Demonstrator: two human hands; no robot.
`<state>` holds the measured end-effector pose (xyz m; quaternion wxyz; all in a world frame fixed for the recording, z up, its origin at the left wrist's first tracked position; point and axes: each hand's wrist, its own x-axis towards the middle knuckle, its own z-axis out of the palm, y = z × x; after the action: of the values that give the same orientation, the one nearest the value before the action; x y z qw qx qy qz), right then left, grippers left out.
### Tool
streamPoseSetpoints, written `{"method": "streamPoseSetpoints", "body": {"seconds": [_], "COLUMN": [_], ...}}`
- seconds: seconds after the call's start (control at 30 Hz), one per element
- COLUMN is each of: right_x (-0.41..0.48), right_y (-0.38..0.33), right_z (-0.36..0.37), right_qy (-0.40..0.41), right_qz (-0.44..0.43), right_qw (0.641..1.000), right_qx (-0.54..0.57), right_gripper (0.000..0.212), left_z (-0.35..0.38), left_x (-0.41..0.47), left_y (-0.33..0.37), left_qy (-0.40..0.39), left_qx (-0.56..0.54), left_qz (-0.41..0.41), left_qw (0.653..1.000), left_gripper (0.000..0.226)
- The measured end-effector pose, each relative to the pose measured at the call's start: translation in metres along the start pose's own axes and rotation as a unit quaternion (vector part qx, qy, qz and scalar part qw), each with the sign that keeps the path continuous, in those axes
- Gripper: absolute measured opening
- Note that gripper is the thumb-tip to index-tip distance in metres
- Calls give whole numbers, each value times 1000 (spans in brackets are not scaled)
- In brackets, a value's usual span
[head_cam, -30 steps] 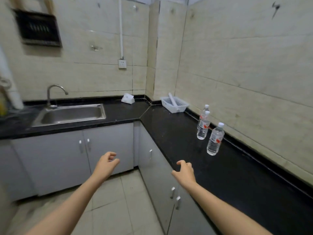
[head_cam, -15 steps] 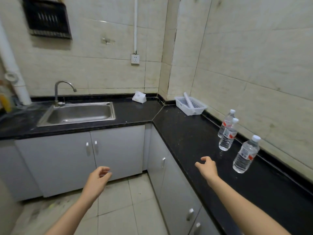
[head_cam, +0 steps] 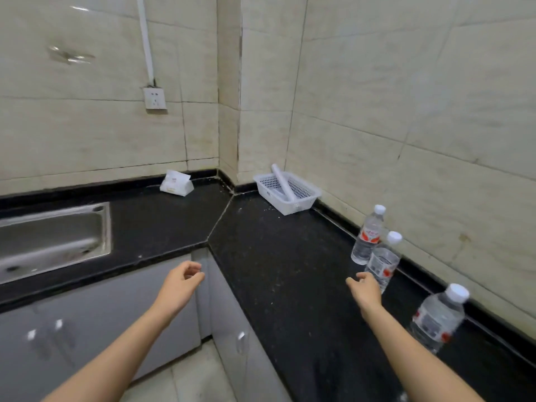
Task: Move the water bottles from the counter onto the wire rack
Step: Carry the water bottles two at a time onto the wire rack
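Observation:
Three clear water bottles with white caps and red labels stand on the black counter (head_cam: 284, 256) along the right wall: a far bottle (head_cam: 367, 236), a middle bottle (head_cam: 384, 261) and a near bottle (head_cam: 438, 317). My right hand (head_cam: 364, 288) hovers over the counter just left of the middle bottle, fingers apart, holding nothing. My left hand (head_cam: 181, 287) is in front of the grey cabinets, fingers loosely curled and empty. No wire rack is in view.
A white plastic basket (head_cam: 301, 198) with a white tube in it sits in the counter's far corner. A white tissue pack (head_cam: 176, 184) lies by the back wall. A steel sink (head_cam: 52, 239) is at the left. A wall socket (head_cam: 155, 97) hangs above.
The view has moved closer and turned right; the sink has slid left. My right hand has reached forward to beside the middle bottle. My left hand has risen toward the counter edge.

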<state>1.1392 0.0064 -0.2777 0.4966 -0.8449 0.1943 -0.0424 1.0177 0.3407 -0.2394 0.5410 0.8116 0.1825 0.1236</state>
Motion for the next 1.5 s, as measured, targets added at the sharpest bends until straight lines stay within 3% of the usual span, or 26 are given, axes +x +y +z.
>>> {"method": "streamPoseSetpoints", "body": {"seconds": [0.07,0.17,0.3,0.43,0.57,0.67,0.87,0.97,1.07,1.17,1.3,1.4,1.5], "right_x": [16,32,44,58,80,99,147,161,165,157,155,157,157], "right_y": [10,28,48,53,39,21,-4,1,22,30,19,6,5], "right_z": [0,-2,-8,-13,-15,-10,9,17,26,41,59,64,64], "right_qy": [6,49,89,128,151,164,223,221,280,354,396,429,430], "right_qz": [23,62,108,152,133,143,122,174,203,228,256,265,273], "right_qw": [1000,997,990,980,979,976,960,953,935,903,877,857,854], "right_qx": [6,20,27,15,-32,25,120,113,77,83,94,106,106], "right_gripper": [17,32,34,49,72,86,50,67,69,70,72,73,70], "left_z": [31,83,154,216,259,275,302,315,328,354,409,441,471], "left_x": [28,65,104,141,178,213,297,311,310,310,303,291,282], "left_y": [-1,-2,6,13,19,25,34,25,18,25,50,71,86], "left_qy": [-39,-99,-206,-304,-383,-432,-474,-490,-515,-542,-572,-564,-555], "left_qx": [7,18,42,37,31,34,15,16,34,43,73,82,58], "left_qz": [-6,-12,-3,2,5,5,17,5,-24,-17,62,122,156], "left_qw": [999,995,978,952,923,901,880,872,856,839,815,812,815], "left_gripper": [11,9,9,10,10,12,13,10,12,28,68,95,105]}}
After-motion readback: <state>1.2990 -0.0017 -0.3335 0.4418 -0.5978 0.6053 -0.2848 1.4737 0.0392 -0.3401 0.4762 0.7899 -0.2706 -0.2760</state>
